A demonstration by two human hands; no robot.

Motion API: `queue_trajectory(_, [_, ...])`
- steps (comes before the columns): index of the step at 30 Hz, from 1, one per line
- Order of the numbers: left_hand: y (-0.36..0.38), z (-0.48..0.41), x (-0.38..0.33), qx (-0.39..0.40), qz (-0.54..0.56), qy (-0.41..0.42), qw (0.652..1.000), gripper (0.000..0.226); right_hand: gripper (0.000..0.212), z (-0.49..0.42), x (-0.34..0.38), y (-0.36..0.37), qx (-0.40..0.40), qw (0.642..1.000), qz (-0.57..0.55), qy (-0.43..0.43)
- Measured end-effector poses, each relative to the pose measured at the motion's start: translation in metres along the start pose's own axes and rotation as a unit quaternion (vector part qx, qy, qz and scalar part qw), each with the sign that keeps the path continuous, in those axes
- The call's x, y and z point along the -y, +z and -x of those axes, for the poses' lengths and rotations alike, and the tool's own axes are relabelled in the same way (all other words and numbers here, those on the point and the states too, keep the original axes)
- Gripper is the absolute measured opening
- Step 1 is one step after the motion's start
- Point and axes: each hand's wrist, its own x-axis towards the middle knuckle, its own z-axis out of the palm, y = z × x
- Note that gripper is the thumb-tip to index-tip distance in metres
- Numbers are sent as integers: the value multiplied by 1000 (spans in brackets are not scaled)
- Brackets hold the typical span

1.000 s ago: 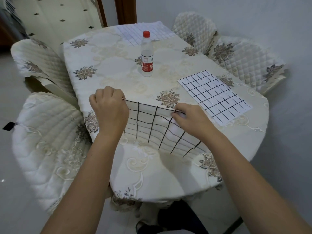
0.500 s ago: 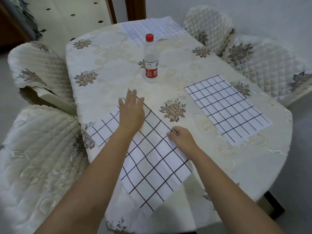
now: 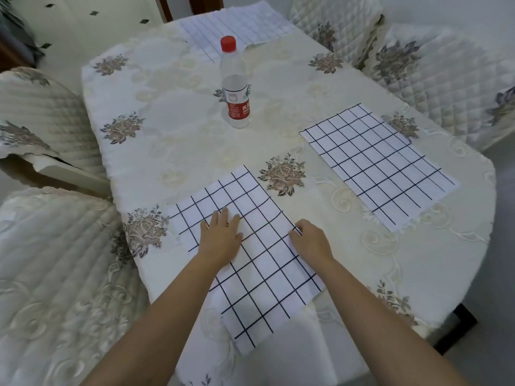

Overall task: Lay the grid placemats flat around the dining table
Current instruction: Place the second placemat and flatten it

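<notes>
A white placemat with a black grid (image 3: 259, 263) lies on the near end of the dining table (image 3: 178, 140), its near corner hanging over the table edge. My left hand (image 3: 221, 238) presses flat on the mat's left part with straight fingers. My right hand (image 3: 309, 240) rests at the mat's right edge, its fingertips curled at that edge. A second grid placemat (image 3: 376, 165) lies flat at the right side of the table. A third grid placemat (image 3: 237, 26) lies at the far end.
A clear water bottle with a red cap (image 3: 235, 87) stands upright mid-table. Quilted cream chairs stand at the left (image 3: 44, 112), the near left (image 3: 55, 274) and the far right (image 3: 434, 76). The floral tablecloth drapes over the near edge.
One second ago both hands held the mat up by its top edge. It now lies on the table, and my left hand has slid back toward me across it.
</notes>
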Motion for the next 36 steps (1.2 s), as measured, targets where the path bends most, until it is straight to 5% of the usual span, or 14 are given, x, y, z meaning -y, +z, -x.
queue_trajectory(4, [-1,5,14,4,4,15,1000,48,24,14,-6,3,-53,997,63,15])
queue_trajectory(8, [-4,10,29,11,-5,40,999,48,41,40,-5,27,-200,953,220,-62])
queue_trajectory(14, [-27,33,50,51,-44,122,990,38,36,97,34,92,-222,960,166,-43])
queue_trajectory(24, [-5,73,85,101,-109,219,964,43,76,159,65,157,-82,965,149,198])
queue_trajectory(36, [-1,70,93,62,-76,244,965,37,86,163,56,160,-30,968,111,221])
